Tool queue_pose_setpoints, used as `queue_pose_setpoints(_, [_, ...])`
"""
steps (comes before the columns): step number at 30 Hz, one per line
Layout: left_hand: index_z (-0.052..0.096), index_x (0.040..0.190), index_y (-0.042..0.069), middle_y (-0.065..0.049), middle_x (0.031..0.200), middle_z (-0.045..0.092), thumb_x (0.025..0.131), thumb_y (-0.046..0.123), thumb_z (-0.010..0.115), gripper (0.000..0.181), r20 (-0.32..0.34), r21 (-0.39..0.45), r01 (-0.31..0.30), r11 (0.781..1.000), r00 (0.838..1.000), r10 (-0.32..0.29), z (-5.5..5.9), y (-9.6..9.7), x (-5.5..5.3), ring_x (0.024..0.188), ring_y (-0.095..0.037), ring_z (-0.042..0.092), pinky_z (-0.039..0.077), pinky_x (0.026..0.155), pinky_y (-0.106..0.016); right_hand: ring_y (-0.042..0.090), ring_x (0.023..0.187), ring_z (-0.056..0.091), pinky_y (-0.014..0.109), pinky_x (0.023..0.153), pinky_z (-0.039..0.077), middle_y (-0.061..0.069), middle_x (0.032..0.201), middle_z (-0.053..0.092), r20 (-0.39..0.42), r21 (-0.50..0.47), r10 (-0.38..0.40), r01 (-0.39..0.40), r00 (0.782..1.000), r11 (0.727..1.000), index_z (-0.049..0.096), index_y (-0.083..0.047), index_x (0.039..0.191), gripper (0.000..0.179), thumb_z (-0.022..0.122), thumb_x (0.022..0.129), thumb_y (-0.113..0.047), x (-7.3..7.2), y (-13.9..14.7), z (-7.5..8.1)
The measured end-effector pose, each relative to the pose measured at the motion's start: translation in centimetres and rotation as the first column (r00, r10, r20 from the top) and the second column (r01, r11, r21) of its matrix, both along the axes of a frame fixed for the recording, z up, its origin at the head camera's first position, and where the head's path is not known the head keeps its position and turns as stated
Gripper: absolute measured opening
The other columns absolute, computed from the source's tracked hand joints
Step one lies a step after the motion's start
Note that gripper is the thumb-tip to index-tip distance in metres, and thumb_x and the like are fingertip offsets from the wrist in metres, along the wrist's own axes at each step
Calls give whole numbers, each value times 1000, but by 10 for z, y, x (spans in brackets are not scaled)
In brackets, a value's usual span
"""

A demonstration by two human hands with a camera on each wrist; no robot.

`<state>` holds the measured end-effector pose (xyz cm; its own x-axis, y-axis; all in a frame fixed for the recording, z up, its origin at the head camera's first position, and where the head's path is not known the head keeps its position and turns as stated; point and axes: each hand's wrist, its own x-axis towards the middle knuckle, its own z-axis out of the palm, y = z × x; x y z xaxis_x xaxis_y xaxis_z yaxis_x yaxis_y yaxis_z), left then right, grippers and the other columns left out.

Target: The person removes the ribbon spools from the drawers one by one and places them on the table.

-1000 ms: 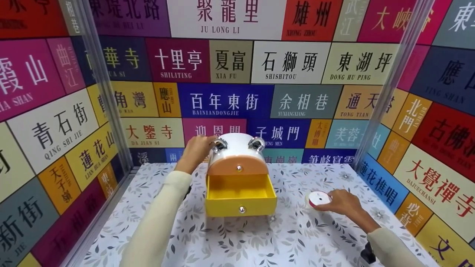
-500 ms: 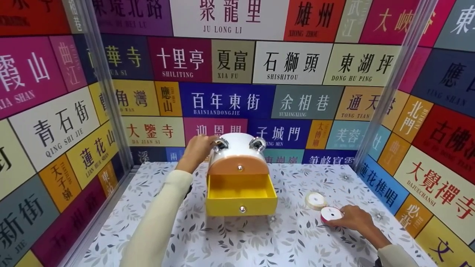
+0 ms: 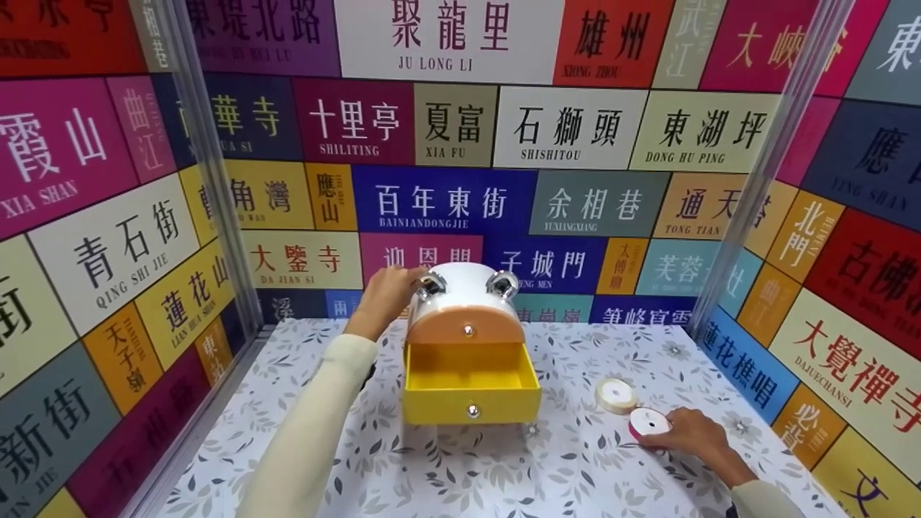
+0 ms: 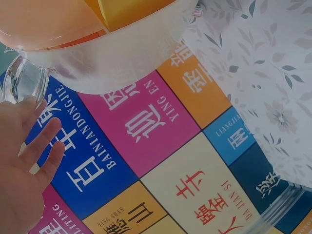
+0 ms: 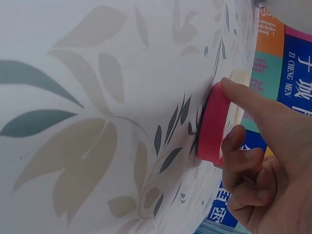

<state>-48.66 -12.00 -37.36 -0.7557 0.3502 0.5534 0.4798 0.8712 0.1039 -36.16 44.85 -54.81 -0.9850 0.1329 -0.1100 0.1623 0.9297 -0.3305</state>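
Back wall [image 3: 442,198]: patchwork of blue, red, grey, cream and magenta panels lettered in Chinese characters with romanised names, BAINIANDONGJIE and SHISHITOU among them; left wall [image 3: 115,241] and right wall [image 3: 856,280], in the same patchwork, QING SHI JIE legible on the left. Counter [image 3: 561,467]: white covering printed with grey and beige leaves and flowers, reaching back to the rear wall. Corner strips, two, translucent: left one [image 3: 216,194], right one [image 3: 759,180], each rising where two walls meet. Domed box [image 3: 466,277]: white top, orange upper front, standing toward the rear of the counter, about mid-width. Sleeves, cream: left sleeve [image 3: 302,432], right sleeve [image 3: 766,500]. Yellow drawer [image 3: 439,410]: lower one of the box, pulled out, interior showing. Left hand [image 3: 383,298]: fingers against the left silver ring [image 3: 432,285] of the box; whether it grips cannot be told. Right hand [image 3: 701,435]: thumb and fingers pinching the red-edged roll [image 3: 640,423], white-faced, right of the box, low over or on the counter, contact uncertain. Cream roll [image 3: 617,394]: lying flat on the counter, just beyond the red-edged one. Knobs, two, shiny: upper knob [image 3: 469,331] on the orange front, lower knob [image 3: 473,411] on the yellow
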Motion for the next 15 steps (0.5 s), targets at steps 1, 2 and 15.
queue_pose_setpoints(1, [77,117,19,-10,93,77,106,17,61,19,-2,3,5,1000,1000,-5,-1,0,0,79,-29,72,62,74,-38,23,78,57,40,67,48,10,93,68,-4,-1,2,-2,1000,1000,68,9,115,95,84,68,-72,0,0,-1])
queue_pose_setpoints(2, [77,116,18,-10,93,77,106,16,61,19,-6,5,9,1000,1000,-9,-2,1,0,79,-28,72,62,74,-38,23,79,57,40,68,49,11,94,68,-12,0,4,-4,1000,1000,68,8,114,94,84,69,-72,0,0,-2])
queue_pose_setpoints(15, [77,116,17,-13,87,75,106,18,62,18,-38,-9,7,1000,999,-7,-1,-1,0,75,-31,70,61,69,-41,19,67,48,33,59,33,3,73,52,-78,-1,13,-13,997,1000,57,-9,81,67,83,72,-70,-5,2,-8])
